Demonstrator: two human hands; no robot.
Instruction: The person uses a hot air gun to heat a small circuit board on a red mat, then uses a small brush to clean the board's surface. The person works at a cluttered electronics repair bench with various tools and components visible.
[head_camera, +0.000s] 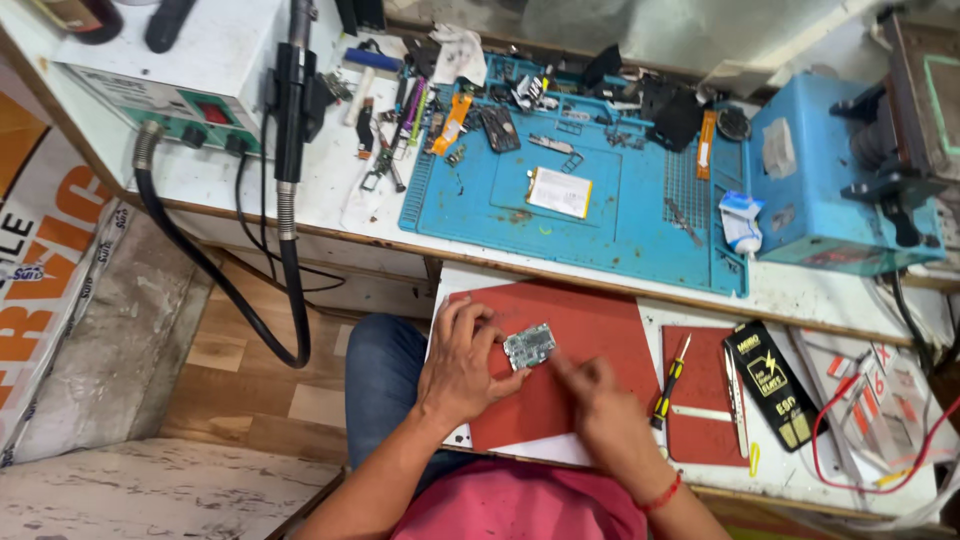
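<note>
Red mat bears circuit board, screwdriver beside.

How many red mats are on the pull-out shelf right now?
2. The large red mat lies under the circuit board that the left hand holds; a smaller red mat lies to its right, beside the screwdriver. None appear hidden.

Bright, even daylight; soft shadows.
Motion blur on right hand; mild bending at edges; otherwise sharp.
</note>
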